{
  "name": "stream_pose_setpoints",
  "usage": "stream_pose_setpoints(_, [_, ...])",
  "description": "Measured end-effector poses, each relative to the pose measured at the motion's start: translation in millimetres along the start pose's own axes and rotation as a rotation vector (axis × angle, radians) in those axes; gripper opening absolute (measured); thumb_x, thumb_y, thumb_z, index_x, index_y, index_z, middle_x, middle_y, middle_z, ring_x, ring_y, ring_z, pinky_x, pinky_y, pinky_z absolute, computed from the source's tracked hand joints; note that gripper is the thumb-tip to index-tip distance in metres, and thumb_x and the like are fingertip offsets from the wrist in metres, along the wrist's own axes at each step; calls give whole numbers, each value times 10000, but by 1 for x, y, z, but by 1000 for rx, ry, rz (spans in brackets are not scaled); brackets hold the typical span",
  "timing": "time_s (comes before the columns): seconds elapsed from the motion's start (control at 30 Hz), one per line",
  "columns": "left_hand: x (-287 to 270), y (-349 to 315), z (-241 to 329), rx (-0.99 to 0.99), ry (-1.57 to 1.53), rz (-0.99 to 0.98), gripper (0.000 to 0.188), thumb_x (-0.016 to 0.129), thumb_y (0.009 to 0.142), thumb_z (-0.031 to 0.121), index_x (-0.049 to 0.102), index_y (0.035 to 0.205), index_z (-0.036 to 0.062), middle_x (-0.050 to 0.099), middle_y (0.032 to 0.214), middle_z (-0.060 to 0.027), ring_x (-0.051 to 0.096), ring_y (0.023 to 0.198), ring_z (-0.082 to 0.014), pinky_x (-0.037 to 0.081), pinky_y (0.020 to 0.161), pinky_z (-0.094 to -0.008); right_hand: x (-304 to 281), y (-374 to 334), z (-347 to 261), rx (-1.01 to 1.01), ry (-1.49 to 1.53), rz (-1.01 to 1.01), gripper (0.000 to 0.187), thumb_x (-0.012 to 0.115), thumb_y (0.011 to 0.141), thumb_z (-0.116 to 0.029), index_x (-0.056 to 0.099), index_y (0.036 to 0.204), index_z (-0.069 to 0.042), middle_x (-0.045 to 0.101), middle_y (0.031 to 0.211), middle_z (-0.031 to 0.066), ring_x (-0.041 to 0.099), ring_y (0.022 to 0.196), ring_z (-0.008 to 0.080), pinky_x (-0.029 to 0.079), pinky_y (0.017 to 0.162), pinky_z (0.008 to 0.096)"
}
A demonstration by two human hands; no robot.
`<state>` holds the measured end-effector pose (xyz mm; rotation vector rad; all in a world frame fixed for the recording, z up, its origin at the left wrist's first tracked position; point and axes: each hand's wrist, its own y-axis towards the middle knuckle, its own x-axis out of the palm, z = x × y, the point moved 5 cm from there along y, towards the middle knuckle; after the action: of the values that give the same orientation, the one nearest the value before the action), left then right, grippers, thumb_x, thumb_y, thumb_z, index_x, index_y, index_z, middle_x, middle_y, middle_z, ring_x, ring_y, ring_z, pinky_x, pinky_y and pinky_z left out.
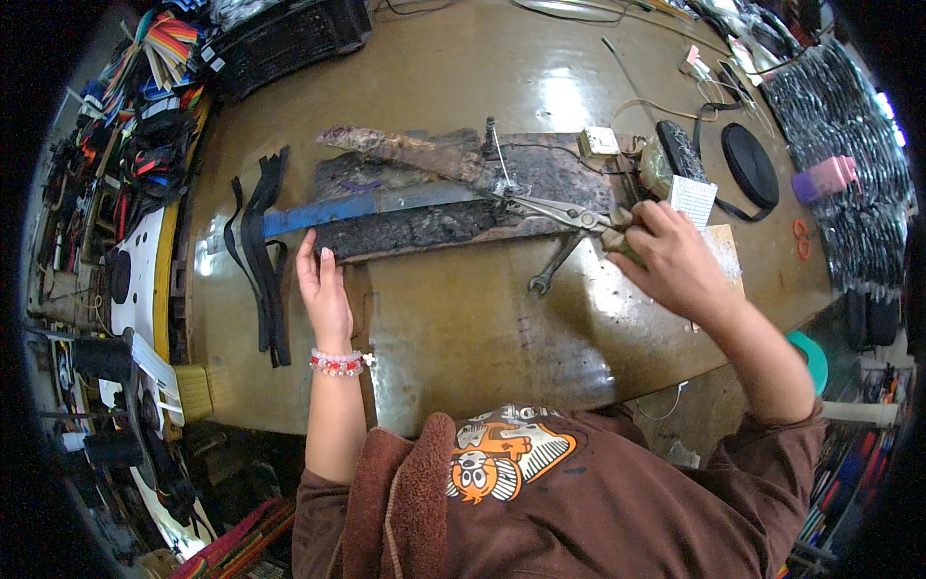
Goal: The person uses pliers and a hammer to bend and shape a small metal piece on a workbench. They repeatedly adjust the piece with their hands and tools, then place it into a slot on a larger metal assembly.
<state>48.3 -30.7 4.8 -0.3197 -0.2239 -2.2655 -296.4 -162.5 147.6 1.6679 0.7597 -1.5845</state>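
My right hand is closed round the wrapped handles of a pair of metal pliers. Their jaws reach left to a small metal fitting near the middle of a charred, dark board. From that fitting a blue and grey flat bar runs left along the board. My left hand has its fingers stretched out at the board's front edge, just below the bar's blue part. Several black straps lie past the bar's left end. A worn wooden piece lies behind the bar.
A wrench lies in front of the board. At the right are a black webbing roll, a small white pad, orange scissors and stacked plastic-wrapped goods. A black crate stands at the back left.
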Motion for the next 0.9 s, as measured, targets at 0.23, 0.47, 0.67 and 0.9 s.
stream_pose_setpoints(0.23, [-1,2,-1,22,34,3,367,496,927,93,425,1285,52,506,1091,24,433,784,-12,361,645,-147,-34,31,1,-261,-282,44,261,664,728,-311,600,706,-59,484,899,81,477,865,228,396,728,344])
stream_pose_setpoints(0.47, [-7,4,-6,13,50,19,352,507,923,102,458,1271,86,496,1192,-5,476,1008,-71,392,831,-225,1,12,8,59,160,-72,356,573,842,-354,610,733,-17,545,850,164,540,822,316,451,720,419])
stream_pose_setpoints(0.67, [-8,4,-6,5,55,48,367,510,928,129,440,1281,58,471,1250,-15,469,1067,-102,380,891,-255,75,-32,-21,430,1288,-244,374,458,941,-341,601,952,4,588,847,39,504,773,117,430,702,276])
stream_pose_setpoints(0.9, [-3,1,-1,7,73,17,383,500,937,161,413,1296,62,449,1266,-17,453,1063,-87,378,875,-247,105,-30,-52,517,1927,-63,468,446,932,-434,609,992,0,599,839,36,498,743,107,420,694,256])
